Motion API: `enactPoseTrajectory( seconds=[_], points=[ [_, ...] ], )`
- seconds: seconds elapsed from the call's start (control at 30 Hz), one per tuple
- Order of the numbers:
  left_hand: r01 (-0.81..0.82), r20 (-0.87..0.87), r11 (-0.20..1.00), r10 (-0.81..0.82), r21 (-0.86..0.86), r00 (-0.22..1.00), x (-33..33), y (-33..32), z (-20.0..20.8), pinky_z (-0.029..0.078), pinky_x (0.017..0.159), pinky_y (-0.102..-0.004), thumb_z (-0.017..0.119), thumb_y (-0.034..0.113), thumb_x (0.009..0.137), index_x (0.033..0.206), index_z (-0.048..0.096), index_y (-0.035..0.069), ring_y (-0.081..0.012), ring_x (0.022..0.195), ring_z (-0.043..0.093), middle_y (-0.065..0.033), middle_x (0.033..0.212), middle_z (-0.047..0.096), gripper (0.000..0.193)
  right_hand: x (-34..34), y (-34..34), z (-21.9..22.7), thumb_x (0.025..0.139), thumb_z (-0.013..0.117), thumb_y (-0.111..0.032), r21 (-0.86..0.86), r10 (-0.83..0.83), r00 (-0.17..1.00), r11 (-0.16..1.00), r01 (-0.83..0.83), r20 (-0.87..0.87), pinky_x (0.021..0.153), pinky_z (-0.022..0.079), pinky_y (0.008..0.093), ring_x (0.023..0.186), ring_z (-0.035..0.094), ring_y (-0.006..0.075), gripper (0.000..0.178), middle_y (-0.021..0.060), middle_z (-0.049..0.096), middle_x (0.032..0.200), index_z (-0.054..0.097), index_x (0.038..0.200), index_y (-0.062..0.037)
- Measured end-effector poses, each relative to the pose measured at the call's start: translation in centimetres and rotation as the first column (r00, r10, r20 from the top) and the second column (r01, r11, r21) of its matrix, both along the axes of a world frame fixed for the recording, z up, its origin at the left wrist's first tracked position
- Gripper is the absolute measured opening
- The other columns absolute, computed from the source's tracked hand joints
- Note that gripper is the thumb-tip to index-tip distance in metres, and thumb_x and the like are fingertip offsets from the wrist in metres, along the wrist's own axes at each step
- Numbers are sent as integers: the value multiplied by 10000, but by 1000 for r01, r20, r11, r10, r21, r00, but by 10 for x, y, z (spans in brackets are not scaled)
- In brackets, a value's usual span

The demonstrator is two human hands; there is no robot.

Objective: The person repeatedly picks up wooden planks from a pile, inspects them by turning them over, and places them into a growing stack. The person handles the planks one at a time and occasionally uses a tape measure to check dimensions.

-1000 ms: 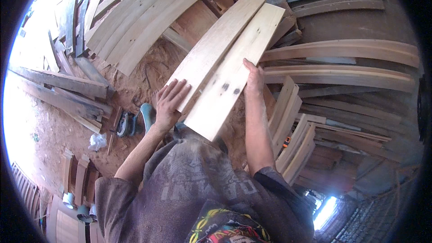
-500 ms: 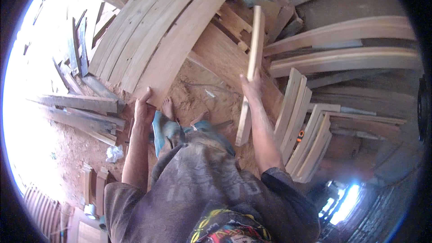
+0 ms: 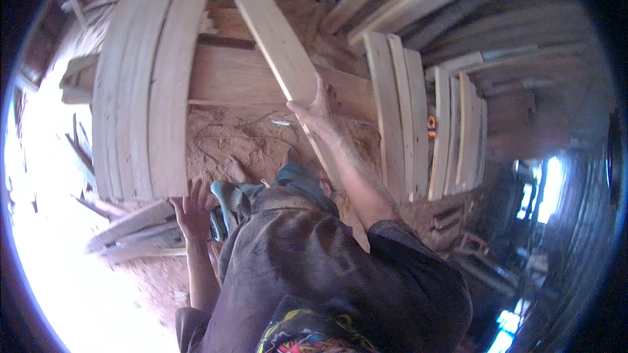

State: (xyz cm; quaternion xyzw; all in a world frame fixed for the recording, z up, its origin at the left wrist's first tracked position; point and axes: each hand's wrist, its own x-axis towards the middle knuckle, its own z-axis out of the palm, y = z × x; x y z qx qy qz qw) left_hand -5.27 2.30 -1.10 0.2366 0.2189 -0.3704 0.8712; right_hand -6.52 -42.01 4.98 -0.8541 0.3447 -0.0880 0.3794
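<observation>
My right hand (image 3: 317,108) is wrapped round the middle of a long pale wooden plank (image 3: 278,42), which is held up at a slant in front of me. Its lower end passes behind my forearm. On the left, several wide boards (image 3: 173,85) lie side by side over a broad reddish-brown timber (image 3: 229,78). At the near end of the rightmost board, my left hand (image 3: 191,212) has its fingers stretched out. Its fingertips are right by the board's end; whether they touch it is hard to tell.
Cut planks (image 3: 386,104) stand in a row on the right, with a second group (image 3: 451,137) beyond. A small orange-and-black object (image 3: 432,126) sits between them. Dark timber offcuts (image 3: 134,225) lie at left. Sandy ground (image 3: 229,137) is around my bare feet.
The view has turned, so the boards now run more straight ahead. My left hand has gone from gripping the board's corner to spread fingers. The plank in my right hand now tilts leftward at its top.
</observation>
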Motion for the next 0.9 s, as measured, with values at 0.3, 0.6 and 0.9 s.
enactPoseTrajectory(
  seconds=[0.3,0.6,0.9],
  points=[
    [620,-47,671,-662,407,748,-19,-43,-23,338,1096,-449,425,633,1012,1563,343,136,-278,1378,407,-78,1554,428,747,-138,-50,95,691,878,-274,-210,-209,977,958,196,-43,1116,385,526,1341,464,413,1000,245,468,1444,348,1516,-78],
    [658,10,393,-863,643,506,-11,-207,5,457,949,-352,589,476,1011,1521,394,72,-196,1196,589,-81,1441,559,679,-281,-163,62,699,859,-343,-435,-401,915,833,343,-47,1098,367,561,1331,455,433,990,232,476,1434,360,1512,-82],
    [580,6,311,-884,753,467,-41,-289,-22,492,956,-293,640,376,1006,1442,477,-20,-176,1126,621,-125,1290,656,611,-337,-211,81,830,777,-332,-217,-252,968,944,247,2,1083,401,516,1300,498,414,747,203,534,1395,456,1445,-56]
  ],
)
